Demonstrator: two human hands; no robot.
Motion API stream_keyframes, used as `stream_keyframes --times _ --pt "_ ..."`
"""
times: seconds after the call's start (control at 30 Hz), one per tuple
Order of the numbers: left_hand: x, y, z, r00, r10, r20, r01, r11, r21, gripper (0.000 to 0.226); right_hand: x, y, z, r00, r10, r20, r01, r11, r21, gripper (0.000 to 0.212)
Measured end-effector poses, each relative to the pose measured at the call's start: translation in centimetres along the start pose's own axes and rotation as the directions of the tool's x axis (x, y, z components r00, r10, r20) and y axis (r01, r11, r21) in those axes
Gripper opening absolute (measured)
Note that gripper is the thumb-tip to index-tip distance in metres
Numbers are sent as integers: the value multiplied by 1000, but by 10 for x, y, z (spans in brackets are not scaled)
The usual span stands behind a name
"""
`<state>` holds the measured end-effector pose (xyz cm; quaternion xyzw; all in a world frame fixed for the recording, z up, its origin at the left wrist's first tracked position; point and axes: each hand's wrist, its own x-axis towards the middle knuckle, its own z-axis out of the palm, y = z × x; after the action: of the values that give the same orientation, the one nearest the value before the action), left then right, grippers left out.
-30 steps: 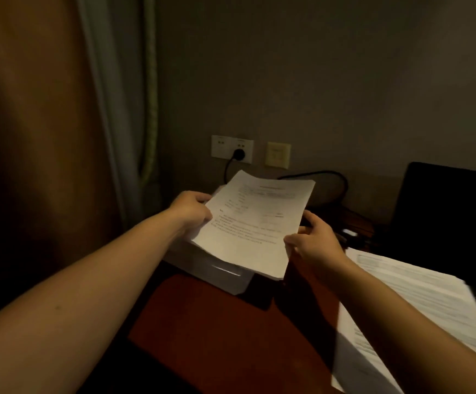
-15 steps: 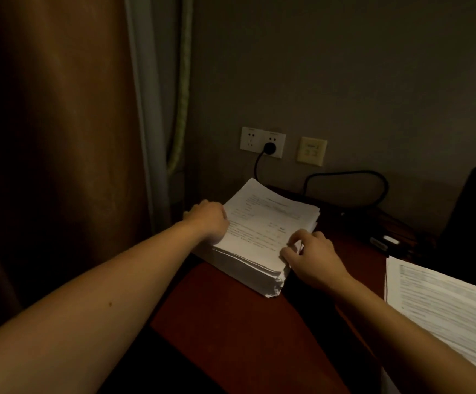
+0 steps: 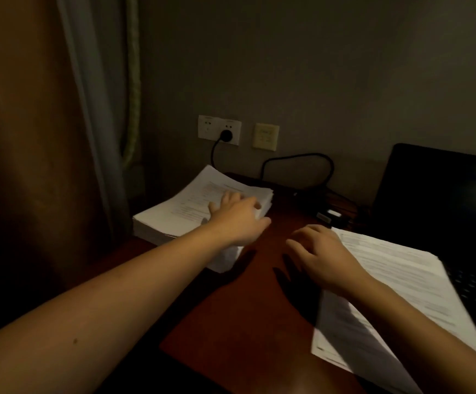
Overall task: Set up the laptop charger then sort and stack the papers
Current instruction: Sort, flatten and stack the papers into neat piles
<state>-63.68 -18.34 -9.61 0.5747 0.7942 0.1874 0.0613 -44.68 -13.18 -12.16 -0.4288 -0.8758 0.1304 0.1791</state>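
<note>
Pressing flat on the paper stack [image 3: 174,216], left hand [image 3: 237,220] has fingers spread; right hand [image 3: 322,257] hovers loose, empty, seemingly brushing the second pile [image 3: 401,280] on the surface [image 3: 245,308].

a reddish-brown wooden desk [image 3: 245,322] stands against the far wall. on its far left corner lies a thick stack of papers [image 3: 171,220]. loose printed sheets [image 3: 401,294] lie spread at the near right, just beside an open black laptop [image 3: 444,211] at the far right. between stack and laptop, far back, sits a dark charger brick [image 3: 329,216].
</note>
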Motion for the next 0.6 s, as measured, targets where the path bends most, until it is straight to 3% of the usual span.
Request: stream_keyframes --times 0.17,0.3,0.4,0.5,0.6 --pt "-28 80 43 949 271 159 -260 962 -89 54 -79 67 -32 995 14 -101 -17 999 -31 32" --pt "-67 124 77 773 536 339 -534 839 -108 62 -141 109 -60 987 99 -125 -100 995 -6 25" --pt "-89 141 101 699 602 386 -626 776 -77 68 -178 128 -75 978 176 -113 -173 984 40 25" --pt "-93 144 111 707 584 400 -623 781 -40 73 -203 135 -86 952 295 -86 -268 933 238 26" --pt "-94 142 111 723 556 409 -600 799 -26 82 -215 131 -95 903 429 -24 -338 743 578 33"
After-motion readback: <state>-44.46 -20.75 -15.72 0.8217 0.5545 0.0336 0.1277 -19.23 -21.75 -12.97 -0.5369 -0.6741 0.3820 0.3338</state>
